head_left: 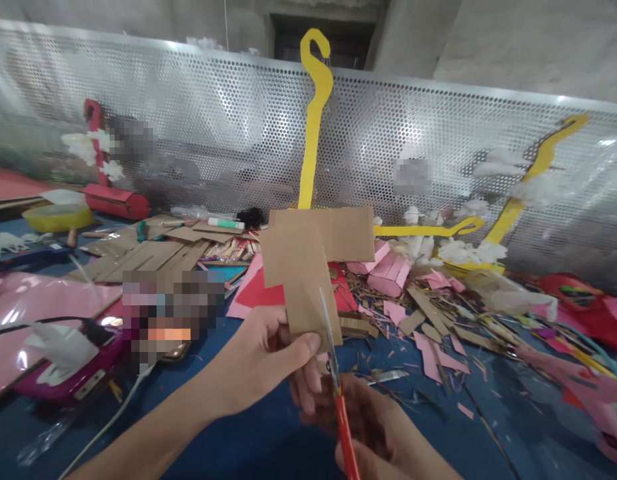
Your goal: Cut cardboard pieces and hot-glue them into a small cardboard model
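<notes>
My left hand [273, 363] pinches the lower end of a brown cardboard piece [306, 273], thumb on the near face and fingers behind. The piece is upright and has an irregular outline, its wider part on top. Red-handled scissors [341, 407] are in my right hand [371, 423], just below and to the right of my left hand. One blade lies in front of the cardboard near its lower right edge; I cannot tell where the other blade is. Behind the cardboard stands a tall yellow hook-ended strip [313, 133], its lower end hidden.
Pink and brown scraps [433, 333] litter the blue table [228, 427] to the right, with a pink glue gun [583, 393]. Flat cardboard pieces [148, 260] and a purple power strip [73, 367] lie left. A perforated metal panel [228, 127] stands behind.
</notes>
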Demonstrator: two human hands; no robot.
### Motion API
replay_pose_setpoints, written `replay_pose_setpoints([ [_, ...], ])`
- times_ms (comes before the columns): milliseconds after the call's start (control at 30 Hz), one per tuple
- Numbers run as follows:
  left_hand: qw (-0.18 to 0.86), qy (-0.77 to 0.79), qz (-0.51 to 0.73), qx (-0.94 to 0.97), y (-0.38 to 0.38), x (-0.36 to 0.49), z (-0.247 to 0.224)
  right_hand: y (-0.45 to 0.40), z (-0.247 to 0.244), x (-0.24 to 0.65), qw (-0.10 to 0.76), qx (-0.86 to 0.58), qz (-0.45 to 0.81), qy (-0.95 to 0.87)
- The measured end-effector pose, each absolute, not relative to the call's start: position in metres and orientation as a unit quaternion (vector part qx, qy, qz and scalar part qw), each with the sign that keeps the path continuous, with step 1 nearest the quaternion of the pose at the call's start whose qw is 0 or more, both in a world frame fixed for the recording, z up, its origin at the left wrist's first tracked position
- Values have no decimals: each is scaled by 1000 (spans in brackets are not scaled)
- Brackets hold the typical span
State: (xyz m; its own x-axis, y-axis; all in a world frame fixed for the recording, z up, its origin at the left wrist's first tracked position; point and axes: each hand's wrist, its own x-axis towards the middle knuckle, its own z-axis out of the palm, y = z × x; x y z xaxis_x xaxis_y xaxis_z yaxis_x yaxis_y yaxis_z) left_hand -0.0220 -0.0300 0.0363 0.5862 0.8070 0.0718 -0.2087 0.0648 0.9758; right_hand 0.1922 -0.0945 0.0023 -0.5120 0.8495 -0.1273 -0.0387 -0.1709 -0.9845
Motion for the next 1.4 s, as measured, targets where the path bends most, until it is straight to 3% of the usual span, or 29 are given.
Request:
replay_pose_setpoints([
  [300, 656, 285, 367, 595, -29, -23, 36, -90, 0, 194, 317, -344, 684, -560],
  [600, 533, 336, 483, 608, -25, -24, 41, -88, -6, 194, 315, -366, 688, -542],
  [1000, 553, 289, 453, 637, -31, -25, 45, -83, -16, 191, 317, -434, 679, -500],
  [1400, 595, 297, 428, 612, -35, -19, 43, -88, -2, 191, 308, -389, 704, -508],
])
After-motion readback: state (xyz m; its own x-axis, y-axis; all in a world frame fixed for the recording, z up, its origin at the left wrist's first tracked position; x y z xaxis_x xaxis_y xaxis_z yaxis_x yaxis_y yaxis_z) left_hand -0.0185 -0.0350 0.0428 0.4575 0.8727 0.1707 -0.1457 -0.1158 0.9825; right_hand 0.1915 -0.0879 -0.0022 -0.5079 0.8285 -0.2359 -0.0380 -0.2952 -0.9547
